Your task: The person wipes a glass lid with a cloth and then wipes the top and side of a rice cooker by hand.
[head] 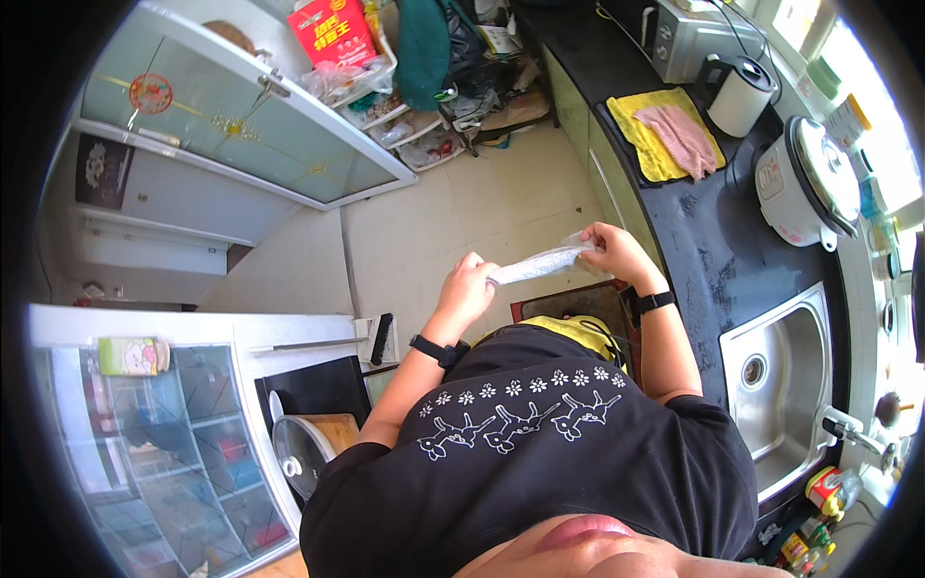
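Note:
A whitish-grey cloth is stretched between my two hands in front of my waist, above the tiled floor. My left hand grips one end of it, with the fingers curled round. The other end is pinched in my right hand, where a looser fold hangs out past the fingers. Between the hands the cloth looks bunched into a narrow strip. On each wrist is a dark band.
To the right runs a black countertop with a steel sink, a rice cooker, an electric kettle and a yellow cloth under a pink cloth. A glass door stands at the upper left, beside a loaded shelf rack.

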Tool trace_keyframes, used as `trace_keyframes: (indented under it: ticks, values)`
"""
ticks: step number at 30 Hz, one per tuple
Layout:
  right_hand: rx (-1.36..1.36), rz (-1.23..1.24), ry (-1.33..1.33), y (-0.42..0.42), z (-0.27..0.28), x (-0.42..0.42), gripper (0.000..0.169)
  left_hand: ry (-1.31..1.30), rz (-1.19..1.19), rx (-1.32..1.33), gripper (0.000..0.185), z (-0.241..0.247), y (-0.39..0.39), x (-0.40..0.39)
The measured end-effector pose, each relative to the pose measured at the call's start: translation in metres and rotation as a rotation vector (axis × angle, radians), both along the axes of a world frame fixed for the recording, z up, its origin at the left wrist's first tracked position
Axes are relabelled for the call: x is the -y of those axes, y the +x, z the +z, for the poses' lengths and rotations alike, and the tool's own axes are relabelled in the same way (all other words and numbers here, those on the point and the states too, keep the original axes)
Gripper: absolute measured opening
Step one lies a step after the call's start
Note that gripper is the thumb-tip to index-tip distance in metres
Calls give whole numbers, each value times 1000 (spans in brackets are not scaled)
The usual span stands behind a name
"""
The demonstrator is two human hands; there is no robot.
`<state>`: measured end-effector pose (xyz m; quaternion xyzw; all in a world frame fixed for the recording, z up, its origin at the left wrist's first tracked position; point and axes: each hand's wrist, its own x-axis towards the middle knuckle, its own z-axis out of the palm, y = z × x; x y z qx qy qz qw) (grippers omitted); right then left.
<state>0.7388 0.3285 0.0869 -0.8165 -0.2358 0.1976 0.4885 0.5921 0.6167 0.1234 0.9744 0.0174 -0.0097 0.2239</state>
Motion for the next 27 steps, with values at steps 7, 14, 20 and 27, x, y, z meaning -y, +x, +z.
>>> trace_keyframes:
  ticks: [7, 14, 20, 27]
  values:
    - [-141, -148, 65, -4, 8, 50, 27, 46, -105, 92, 27, -2, 48, 28]
    - [-235, -248, 184, 5, 16, 69, 20, 80, -165, 85, 26, 22, 79, 43]
    - [-153, -282, 194, 22, 26, 50, 20, 92, -149, 116, 30, 12, 106, 24]
    - [-38, -434, 114, 39, 24, 51, 23, -15, -258, 37, 35, -11, 158, 19]
